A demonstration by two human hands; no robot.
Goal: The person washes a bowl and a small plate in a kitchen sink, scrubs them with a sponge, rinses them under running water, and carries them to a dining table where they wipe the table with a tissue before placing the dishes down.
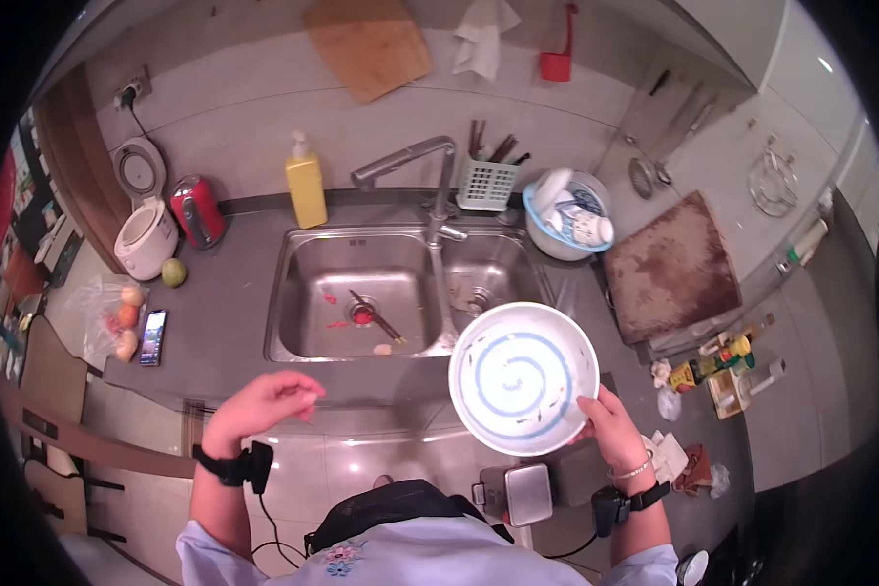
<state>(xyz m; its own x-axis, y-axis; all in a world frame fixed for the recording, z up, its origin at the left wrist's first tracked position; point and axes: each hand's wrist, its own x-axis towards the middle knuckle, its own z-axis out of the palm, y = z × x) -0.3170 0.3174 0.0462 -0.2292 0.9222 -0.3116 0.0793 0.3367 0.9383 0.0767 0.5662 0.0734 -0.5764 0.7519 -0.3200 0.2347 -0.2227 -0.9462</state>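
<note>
My right hand (614,428) grips the rim of a white bowl (521,377) at its lower right, thumb inside. Blue rings and a spiral decorate the bowl's inside, with a few dark marks. It is held over the front edge of the counter, overlapping the sink's right corner in view. My left hand (267,405) hovers before the counter's front edge, left of the bowl, fingers loosely curled around nothing. Beyond it is a double stainless-steel sink (272,322). In the larger basin, chopsticks (377,316) lie across the drain beside red scraps (329,299).
A faucet (443,168) rises behind the sink. A yellow pump bottle (306,187), red kettle (196,212), rice cooker (145,238) and phone (154,337) stand or lie leftward. At right are a dish-filled basin (568,249), a brown-stained board (674,271) and a metal bin (529,494) below.
</note>
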